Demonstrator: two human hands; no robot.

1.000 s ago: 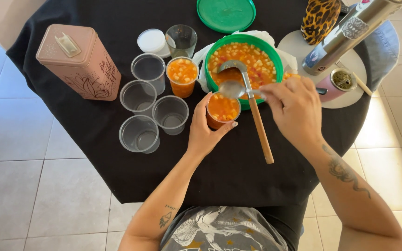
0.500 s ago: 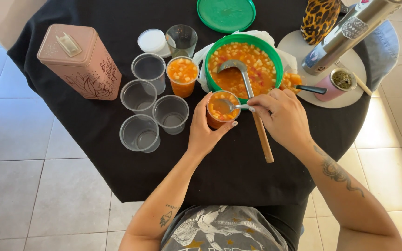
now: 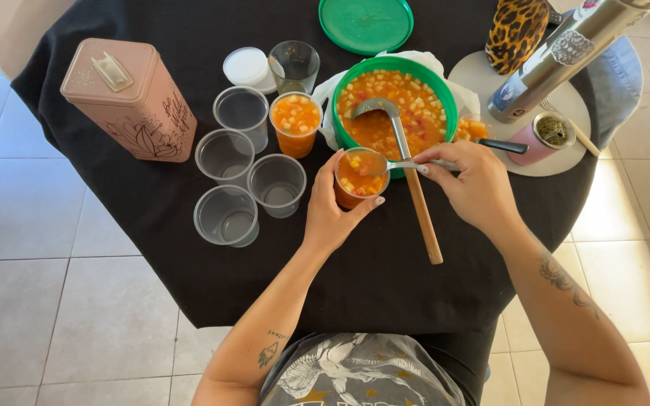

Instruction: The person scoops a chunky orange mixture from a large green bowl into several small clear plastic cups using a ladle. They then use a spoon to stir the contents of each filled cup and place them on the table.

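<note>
At the near edge, both forearms are extended over the black-covered worktop [image 3: 189,203]. The left hand [image 3: 332,214] is wrapped around a clear plastic cup [image 3: 359,180] filled with orange liquid and diced fruit, which stands on the worktop just in front of the green bowl [image 3: 445,94]. The right hand [image 3: 475,184] is closed on the handle of a metal spoon [image 3: 408,163], whose tip is held over the mouth of that cup. A ladle with a wooden handle [image 3: 419,203] is leaned in the bowl, its handle pointed toward the near edge between the two hands.

To the left of the held cup, four empty clear cups [image 3: 276,184] are grouped closely together. Just beyond them a filled cup [image 3: 295,124] is seen beside the bowl, and a pink tin [image 3: 129,101] stands well to the left.

The bowl is filled with the same orange fruit mixture and is set on a white cloth. Farther away, an empty glass [image 3: 295,66] and a white lid [image 3: 248,68] are placed side by side, and a green lid [image 3: 366,22] is laid at the far edge. On the right, a round tray [image 3: 483,79] is loaded with a pink cup [image 3: 539,139], a metal flask [image 3: 558,56] and a leopard-print container [image 3: 517,30].
</note>
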